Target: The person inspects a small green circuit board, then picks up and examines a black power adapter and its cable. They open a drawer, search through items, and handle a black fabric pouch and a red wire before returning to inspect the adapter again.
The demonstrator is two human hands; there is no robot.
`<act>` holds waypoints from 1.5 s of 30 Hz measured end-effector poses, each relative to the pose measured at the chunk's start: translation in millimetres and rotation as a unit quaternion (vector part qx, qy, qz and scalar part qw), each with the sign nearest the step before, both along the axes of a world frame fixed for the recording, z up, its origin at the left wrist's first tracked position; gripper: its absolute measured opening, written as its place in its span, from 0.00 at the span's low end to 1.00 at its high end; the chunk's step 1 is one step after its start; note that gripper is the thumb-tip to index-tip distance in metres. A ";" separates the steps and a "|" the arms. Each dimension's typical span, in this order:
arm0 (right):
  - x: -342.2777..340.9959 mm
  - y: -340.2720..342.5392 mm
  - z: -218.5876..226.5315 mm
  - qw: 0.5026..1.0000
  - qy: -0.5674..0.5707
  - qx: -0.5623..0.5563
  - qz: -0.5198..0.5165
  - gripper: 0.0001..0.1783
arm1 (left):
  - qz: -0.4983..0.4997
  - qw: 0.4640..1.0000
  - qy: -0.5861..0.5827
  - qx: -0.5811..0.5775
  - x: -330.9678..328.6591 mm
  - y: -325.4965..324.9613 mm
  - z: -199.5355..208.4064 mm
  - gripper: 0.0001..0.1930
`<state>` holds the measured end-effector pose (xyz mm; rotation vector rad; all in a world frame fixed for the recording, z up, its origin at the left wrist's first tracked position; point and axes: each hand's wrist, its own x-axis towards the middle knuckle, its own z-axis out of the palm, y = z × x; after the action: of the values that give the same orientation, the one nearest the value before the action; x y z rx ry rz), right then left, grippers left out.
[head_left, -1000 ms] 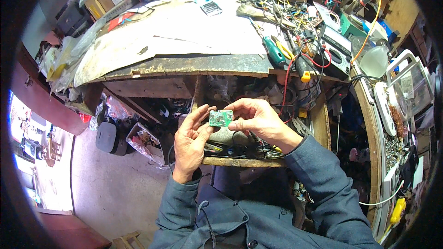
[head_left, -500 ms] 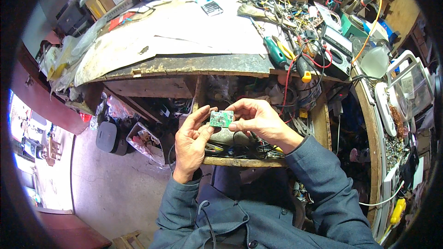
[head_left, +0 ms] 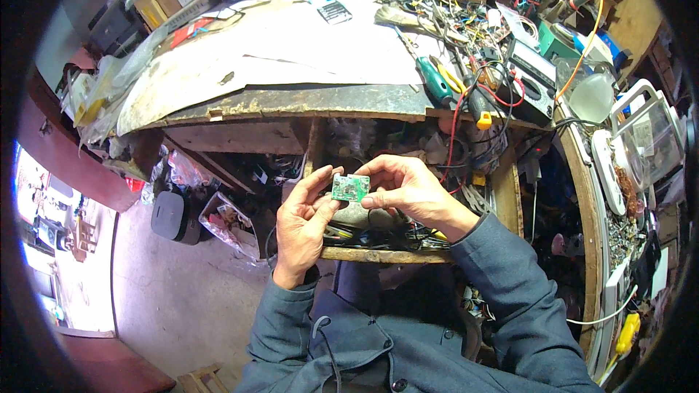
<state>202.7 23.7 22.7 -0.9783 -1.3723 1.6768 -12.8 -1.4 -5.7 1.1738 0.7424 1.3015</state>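
Observation:
A small green circuit board [head_left: 351, 188] is held up above an open drawer, its face with the parts turned toward me. My left hand [head_left: 307, 217] grips its left edge between thumb and fingers. On the other side, my right hand [head_left: 408, 193] pinches the right edge with thumb and forefinger. Below both hands, the drawer [head_left: 386, 255] shows a worn wooden front edge and a jumble of cables and tools. The back of the board is out of sight.
White paper [head_left: 291, 51] covers much of the bench. At its right lie a green-handled screwdriver [head_left: 434, 81], a multimeter [head_left: 534, 65] with red and black leads, and a heap of wires [head_left: 466, 25]. A box of scraps [head_left: 231, 225] and a dark rounded case [head_left: 175, 216] stand on the floor.
The circuit board has tilted slightly, so its face catches more light. Both hands keep nearly the same place and grip.

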 end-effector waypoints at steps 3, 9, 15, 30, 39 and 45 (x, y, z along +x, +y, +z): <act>0.6 0.4 -1.0 1.000 -0.003 0.006 0.000 0.21 | 0.003 1.000 -0.002 -0.001 0.4 -0.1 -0.4 0.25; 0.0 0.8 -1.3 1.000 0.007 0.006 -0.002 0.22 | 0.010 1.000 0.023 -0.011 -2.1 0.0 -4.5 0.22; -1.3 0.0 -0.7 0.999 0.024 0.020 -0.011 0.21 | -0.009 0.999 0.042 -0.024 -2.8 2.8 -4.0 0.21; -3.0 0.2 -9.0 0.973 -0.110 0.198 -0.047 0.12 | -0.017 0.997 0.060 -0.035 -2.4 -0.2 0.3 0.20; -4.5 -0.6 -5.9 0.916 -0.192 0.339 -0.095 0.08 | -0.021 0.994 0.101 -0.027 -1.1 -2.5 6.2 0.19; -3.6 -0.7 -8.3 0.884 -0.241 0.393 -0.080 0.07 | -0.017 0.991 0.134 -0.021 -0.4 -2.7 4.5 0.19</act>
<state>199.1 23.0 14.4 -0.9886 -1.9949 0.6231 -13.2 -4.1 -1.2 1.3362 0.9346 1.1063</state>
